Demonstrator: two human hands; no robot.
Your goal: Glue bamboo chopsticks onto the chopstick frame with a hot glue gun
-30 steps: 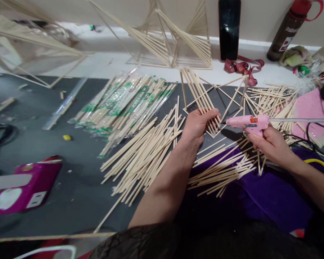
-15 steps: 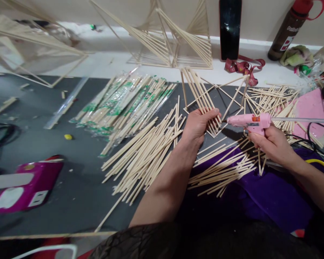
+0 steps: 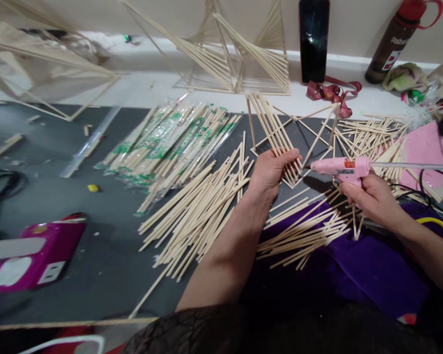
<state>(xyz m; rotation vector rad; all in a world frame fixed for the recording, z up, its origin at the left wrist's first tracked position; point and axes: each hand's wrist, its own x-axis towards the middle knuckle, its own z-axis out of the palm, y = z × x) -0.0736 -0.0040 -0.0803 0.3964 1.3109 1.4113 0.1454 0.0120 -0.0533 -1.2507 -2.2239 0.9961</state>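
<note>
My left hand point(image 3: 273, 169) is closed around the lower end of a row of slanting wooden sticks on a stick frame point(image 3: 271, 120), thumb on top. In my right hand point(image 3: 371, 194) is a pink hot glue gun point(image 3: 341, 168), a clear glue stick jutting from its back. Its dark nozzle points left, close to the sticks beside my left thumb; whether it touches them I cannot tell. Loose wooden sticks point(image 3: 197, 211) lie left of my left forearm, and more loose sticks point(image 3: 306, 231) rest on purple cloth below my hands.
Chopsticks in plastic wrappers point(image 3: 170, 142) lie at the left. Behind stand a finished-looking stick structure point(image 3: 258, 54), a phone point(image 3: 313, 42) and a bottle point(image 3: 395, 42). A magenta box-shaped thing point(image 3: 40, 250) is at far left. Yellow scissor handles point(image 3: 441, 227) and a black cord point(image 3: 413, 191) lie right.
Almost nothing differs. The glue gun's nozzle has shifted very slightly at the sticks, while my left hand keeps its hold in the same place.
</note>
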